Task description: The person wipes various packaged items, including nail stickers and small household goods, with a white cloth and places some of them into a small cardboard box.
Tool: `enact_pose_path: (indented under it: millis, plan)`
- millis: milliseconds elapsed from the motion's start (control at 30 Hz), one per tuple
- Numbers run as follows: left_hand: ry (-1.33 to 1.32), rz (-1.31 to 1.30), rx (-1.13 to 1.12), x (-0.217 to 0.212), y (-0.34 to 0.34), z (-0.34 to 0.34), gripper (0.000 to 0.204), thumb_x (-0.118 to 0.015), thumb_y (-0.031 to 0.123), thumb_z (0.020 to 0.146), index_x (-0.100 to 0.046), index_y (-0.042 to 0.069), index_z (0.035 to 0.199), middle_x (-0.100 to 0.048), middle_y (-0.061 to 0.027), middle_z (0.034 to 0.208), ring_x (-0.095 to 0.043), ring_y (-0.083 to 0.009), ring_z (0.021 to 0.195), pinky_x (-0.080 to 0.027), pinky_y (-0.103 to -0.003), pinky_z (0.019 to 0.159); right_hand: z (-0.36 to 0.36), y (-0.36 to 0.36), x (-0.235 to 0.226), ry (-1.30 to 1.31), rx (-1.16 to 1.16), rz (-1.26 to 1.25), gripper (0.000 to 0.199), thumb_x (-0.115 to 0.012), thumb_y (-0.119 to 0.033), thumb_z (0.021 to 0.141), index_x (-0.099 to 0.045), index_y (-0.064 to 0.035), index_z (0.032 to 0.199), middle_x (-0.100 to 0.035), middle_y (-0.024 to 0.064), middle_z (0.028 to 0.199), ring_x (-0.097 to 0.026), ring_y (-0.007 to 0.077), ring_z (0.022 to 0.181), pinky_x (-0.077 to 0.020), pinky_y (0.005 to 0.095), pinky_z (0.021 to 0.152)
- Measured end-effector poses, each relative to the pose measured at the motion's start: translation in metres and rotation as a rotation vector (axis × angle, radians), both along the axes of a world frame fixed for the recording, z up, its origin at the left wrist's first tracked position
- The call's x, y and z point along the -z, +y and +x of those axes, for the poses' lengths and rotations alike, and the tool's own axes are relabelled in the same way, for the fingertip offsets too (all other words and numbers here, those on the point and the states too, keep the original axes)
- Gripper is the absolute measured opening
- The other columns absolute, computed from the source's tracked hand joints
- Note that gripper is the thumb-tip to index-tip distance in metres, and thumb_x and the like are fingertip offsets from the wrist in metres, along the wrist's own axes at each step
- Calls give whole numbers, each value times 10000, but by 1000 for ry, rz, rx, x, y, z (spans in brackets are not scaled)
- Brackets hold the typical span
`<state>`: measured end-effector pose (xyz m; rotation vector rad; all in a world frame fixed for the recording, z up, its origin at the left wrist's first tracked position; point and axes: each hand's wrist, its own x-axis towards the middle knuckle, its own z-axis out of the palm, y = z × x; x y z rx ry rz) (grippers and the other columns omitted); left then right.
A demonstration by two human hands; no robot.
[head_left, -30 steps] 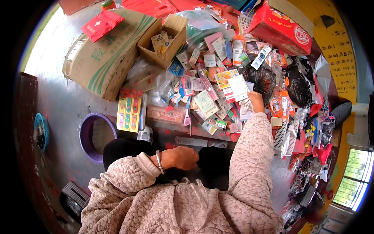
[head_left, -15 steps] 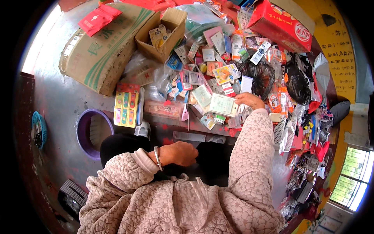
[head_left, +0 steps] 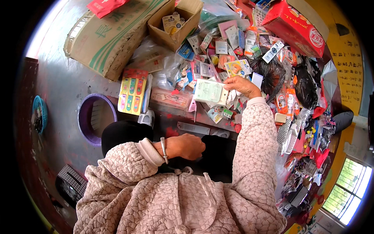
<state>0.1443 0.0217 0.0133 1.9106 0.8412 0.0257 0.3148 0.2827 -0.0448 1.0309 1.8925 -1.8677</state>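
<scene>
My right hand (head_left: 242,85) reaches over the heap. Its thumb and fingers pinch the right edge of a flat pack (head_left: 210,92), white with a pale green panel printed with a line drawing. The pack is held above the near edge of the pile. My left hand (head_left: 184,147), with a silver bracelet at its wrist, rests over my dark-clad lap. It is curled into a fist, and nothing sticks out of it. Near the pack lie a yellow-and-white carded item (head_left: 238,68) and a clear-lidded pink box (head_left: 170,98).
Far left lies a large cardboard carton (head_left: 117,37), beside an opened small carton (head_left: 177,35). A red box (head_left: 295,29) stands far right. Black plastic bags (head_left: 269,74) sit among the packs. Left are a colourful carded pack (head_left: 131,95), a purple bucket (head_left: 83,119) and a blue basket (head_left: 43,113).
The view has shifted, so most things sit slightly lower and farther right. My right hand has drawn the flat pack leftward and nearer, off the heap. The left hand keeps its curled pose.
</scene>
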Motion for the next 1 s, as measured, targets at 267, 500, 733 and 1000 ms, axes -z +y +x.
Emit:
enact_pose_path:
  millis: [267, 500, 733, 1000]
  plan:
    - [-3, 53, 18, -3, 2, -1, 314, -526, 276, 812, -604, -21, 748, -610, -206, 715, -609, -369, 717, -503, -431, 612, 17, 20, 48, -587, 238, 502, 492, -601, -495, 738, -668, -15, 823, -640, 151, 830, -589, 237, 809, -447, 330, 696]
    - [73, -39, 12, -5, 5, -1, 266, -540, 234, 778, -636, -13, 808, -628, -204, 798, -611, -361, 790, -491, -431, 697, 2, 26, 49, -795, 815, 964, 602, -643, -526, 663, -637, 8, 942, -612, 198, 1000, -592, 328, 933, -464, 396, 789]
    - [82, -62, -6, 2, 7, 0, 274, -513, 233, 779, -636, -9, 821, -630, -202, 806, -614, -356, 790, -493, -430, 700, 5, 50, 91, -675, 1105, 790, 401, -759, -271, 568, -669, 17, 833, -657, 139, 809, -639, 230, 692, -485, 323, 650]
    - [82, -6, -11, 5, 8, 2, 289, -538, 274, 781, -632, 3, 816, -632, -190, 780, -617, -360, 761, -498, -424, 676, 56, 65, 108, -143, 1326, 258, 234, -676, 3, 584, -633, 86, 799, -603, 142, 686, -595, 233, 546, -482, 328, 462]
